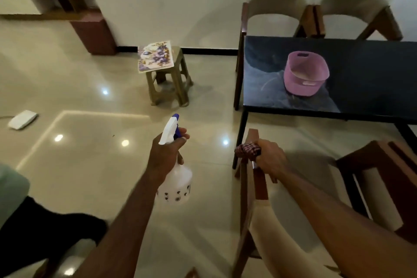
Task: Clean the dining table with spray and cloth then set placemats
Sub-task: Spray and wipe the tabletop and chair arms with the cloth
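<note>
Two hands, both loaded. Left hand (168,153) grips the neck of a spray bottle (176,178), translucent white plastic, blue trigger and nozzle tip, small dark printed motifs on the round body. Its long axis runs near upright, nozzle pointing up-frame, away from the person, not at the table. Right hand (269,157) is closed round a bunched checked cloth (247,150), dark red and white, over the top rail of a wooden chair (255,178).

Dining table (370,70) lies ahead and to the right of both hands; the right hand is nearer. Top is dark, glossy, rectangular, showing pale hazy smears. A pink plastic basket (304,74) sits on it.

Placemats (155,55), flat, floral print, rest on a tan plastic stool (169,83) well left of the table.

Judgement: bottle must swing right before spraying.
</note>
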